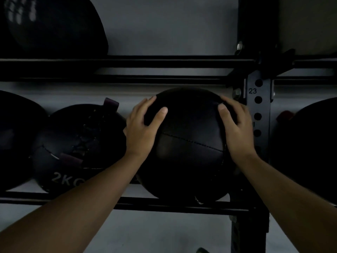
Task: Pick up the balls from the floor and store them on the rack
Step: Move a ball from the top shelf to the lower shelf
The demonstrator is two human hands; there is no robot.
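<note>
Forearms reach ahead as my left hand (141,132) and right hand (237,132) clamp opposite sides of the ball (187,143), centred between them over the rack (164,205) rails

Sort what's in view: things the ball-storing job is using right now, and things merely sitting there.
In use: left hand, right hand, held ball, rack.
Merely there: 2 kg ball, upper-shelf ball, far-right ball, numbered upright.
</note>
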